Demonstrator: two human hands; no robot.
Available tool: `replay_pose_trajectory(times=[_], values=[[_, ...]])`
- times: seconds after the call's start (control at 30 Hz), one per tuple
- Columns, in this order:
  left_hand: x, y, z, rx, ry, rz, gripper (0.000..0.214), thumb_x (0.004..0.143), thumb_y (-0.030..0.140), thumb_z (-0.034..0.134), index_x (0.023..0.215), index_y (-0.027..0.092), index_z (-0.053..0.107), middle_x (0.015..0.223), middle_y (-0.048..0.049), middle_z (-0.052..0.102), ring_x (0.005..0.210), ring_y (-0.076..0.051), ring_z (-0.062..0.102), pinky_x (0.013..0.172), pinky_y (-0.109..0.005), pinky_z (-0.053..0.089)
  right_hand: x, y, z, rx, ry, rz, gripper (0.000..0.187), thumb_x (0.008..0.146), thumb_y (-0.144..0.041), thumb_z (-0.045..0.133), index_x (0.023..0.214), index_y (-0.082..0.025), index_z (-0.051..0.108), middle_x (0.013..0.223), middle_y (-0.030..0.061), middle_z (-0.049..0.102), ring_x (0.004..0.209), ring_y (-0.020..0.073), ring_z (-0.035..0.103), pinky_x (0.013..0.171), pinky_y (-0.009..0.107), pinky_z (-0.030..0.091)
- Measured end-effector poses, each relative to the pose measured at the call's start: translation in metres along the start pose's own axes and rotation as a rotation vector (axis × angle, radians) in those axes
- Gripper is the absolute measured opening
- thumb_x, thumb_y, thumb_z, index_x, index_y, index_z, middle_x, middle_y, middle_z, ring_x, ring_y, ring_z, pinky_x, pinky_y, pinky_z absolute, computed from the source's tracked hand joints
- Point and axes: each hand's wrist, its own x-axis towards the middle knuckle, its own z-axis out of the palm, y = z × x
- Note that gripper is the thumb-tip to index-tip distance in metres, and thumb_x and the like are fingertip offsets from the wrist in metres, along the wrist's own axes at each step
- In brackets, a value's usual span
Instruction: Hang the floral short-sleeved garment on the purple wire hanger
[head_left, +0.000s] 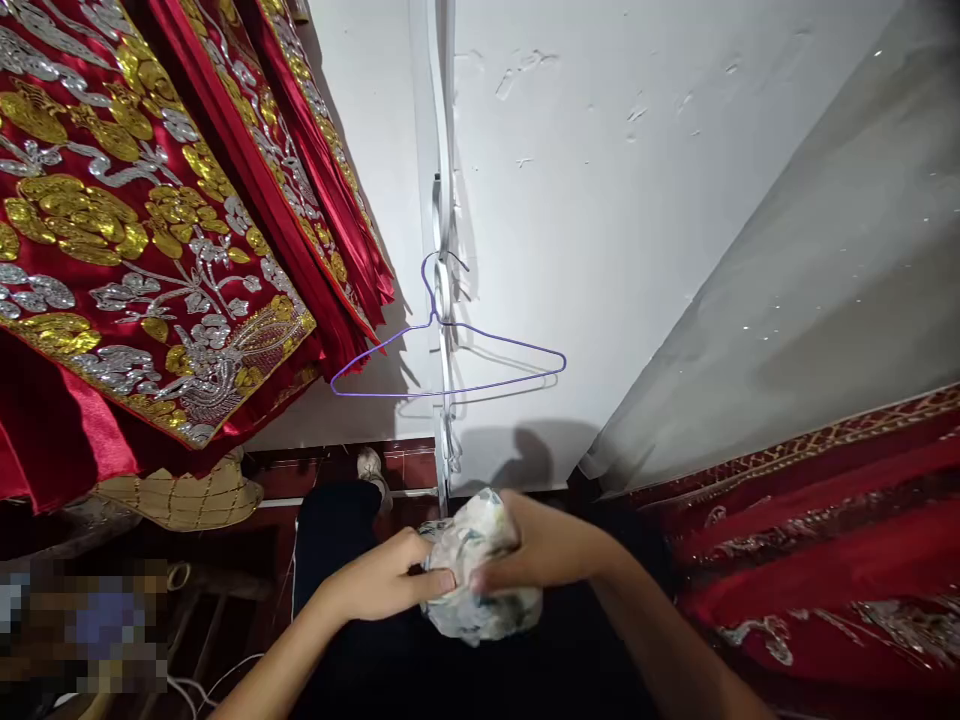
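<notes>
A crumpled white cloth bundle with faint print (480, 575) sits between both hands at the bottom centre. My left hand (382, 582) pinches its left side with closed fingers. My right hand (544, 550) wraps over its top right, fingers curled round it. Directly above, an empty purple wire hanger (480, 355) hangs from a hook on a white wall strip (442, 280).
Red garments embroidered in gold and silver (142, 220) hang at the upper left. More red embroidered fabric (825, 530) lies at the right under a grey sheet (825, 270). A woven gold item (180, 495) and white cables (225, 680) lie low on the left.
</notes>
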Motion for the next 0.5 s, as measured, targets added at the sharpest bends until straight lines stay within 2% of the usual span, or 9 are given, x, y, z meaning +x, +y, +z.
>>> replay_pose_trajectory(times=[0.03, 0.07, 0.13, 0.2, 0.23, 0.3, 0.37, 0.4, 0.5], values=[[-0.005, -0.004, -0.002, 0.033, 0.022, -0.021, 0.056, 0.091, 0.068, 0.049, 0.072, 0.017, 0.064, 0.069, -0.0026, 0.060, 0.067, -0.017, 0.052, 0.067, -0.026, 0.044, 0.000, -0.004, -0.012, -0.044, 0.054, -0.021, 0.009, 0.075, -0.025, 0.074, 0.079, -0.017, 0.073, 0.078, 0.0039, 0.071, 0.069, 0.0181, 0.064, 0.065, 0.028, 0.051], [-0.009, -0.005, -0.008, 0.071, 0.080, -0.040, 0.050, 0.091, 0.063, 0.053, 0.072, 0.018, 0.064, 0.068, -0.0023, 0.060, 0.066, -0.017, 0.053, 0.066, -0.026, 0.043, 0.002, -0.007, -0.024, -0.076, 0.222, -0.076, 0.004, 0.074, -0.020, 0.070, 0.074, -0.017, 0.071, 0.074, 0.0029, 0.070, 0.066, 0.0169, 0.062, 0.062, 0.027, 0.049], [-0.015, -0.006, -0.026, 0.164, 0.231, -0.073, 0.041, 0.093, 0.055, 0.054, 0.073, 0.020, 0.064, 0.069, -0.0028, 0.062, 0.067, -0.020, 0.056, 0.068, -0.027, 0.043, 0.012, -0.008, -0.046, -0.077, 0.670, -0.247, 0.004, 0.070, -0.016, 0.066, 0.067, -0.017, 0.066, 0.067, 0.0010, 0.064, 0.062, 0.0148, 0.058, 0.056, 0.025, 0.045], [-0.020, -0.003, -0.050, 0.290, 0.337, -0.105, 0.036, 0.095, 0.049, 0.051, 0.073, 0.023, 0.062, 0.070, -0.0029, 0.063, 0.069, -0.022, 0.058, 0.069, -0.028, 0.042, 0.027, -0.004, -0.062, 0.021, 1.019, -0.369, 0.012, 0.067, -0.015, 0.065, 0.077, -0.019, 0.068, 0.069, -0.0002, 0.063, 0.062, 0.0135, 0.055, 0.055, 0.024, 0.043], [-0.022, -0.001, -0.062, 0.365, 0.367, -0.122, 0.034, 0.096, 0.046, 0.050, 0.073, 0.024, 0.062, 0.070, -0.0029, 0.063, 0.069, -0.023, 0.058, 0.070, -0.029, 0.042, 0.036, -0.001, -0.066, 0.079, 1.070, -0.372, 0.021, 0.067, -0.015, 0.064, 0.087, -0.020, 0.070, 0.073, -0.0001, 0.064, 0.062, 0.0133, 0.054, 0.056, 0.024, 0.043], [-0.026, 0.002, -0.082, 0.518, 0.393, -0.146, 0.032, 0.096, 0.041, 0.049, 0.071, 0.024, 0.060, 0.068, -0.0031, 0.063, 0.070, -0.024, 0.059, 0.073, -0.031, 0.043, 0.054, 0.009, -0.067, 0.143, 0.933, -0.272, 0.033, 0.072, -0.019, 0.060, 0.103, -0.021, 0.069, 0.078, 0.0009, 0.065, 0.063, 0.0138, 0.054, 0.058, 0.024, 0.044], [-0.029, 0.003, -0.092, 0.628, 0.361, -0.149, 0.032, 0.094, 0.037, 0.050, 0.066, 0.024, 0.060, 0.067, -0.0040, 0.065, 0.071, -0.025, 0.061, 0.081, -0.035, 0.045, 0.068, 0.020, -0.064, 0.104, 0.727, -0.139, 0.032, 0.077, -0.024, 0.056, 0.107, -0.021, 0.068, 0.078, 0.0024, 0.066, 0.067, 0.0157, 0.056, 0.062, 0.026, 0.046], [-0.031, 0.002, -0.095, 0.654, 0.322, -0.147, 0.033, 0.094, 0.036, 0.050, 0.065, 0.024, 0.062, 0.069, -0.0050, 0.067, 0.074, -0.026, 0.063, 0.087, -0.038, 0.045, 0.073, 0.026, -0.062, 0.054, 0.682, -0.099, 0.030, 0.079, -0.026, 0.055, 0.106, -0.021, 0.068, 0.077, 0.0028, 0.066, 0.069, 0.0166, 0.057, 0.064, 0.026, 0.047], [-0.037, -0.008, -0.094, 0.683, 0.248, -0.189, 0.034, 0.096, 0.038, 0.047, 0.079, 0.026, 0.074, 0.105, -0.0092, 0.077, 0.110, -0.032, 0.066, 0.107, -0.047, 0.040, 0.078, 0.042, -0.064, -0.134, 0.760, -0.114, 0.024, 0.080, -0.027, 0.050, 0.096, -0.020, 0.067, 0.077, 0.0020, 0.063, 0.074, 0.0174, 0.056, 0.068, 0.026, 0.044]])
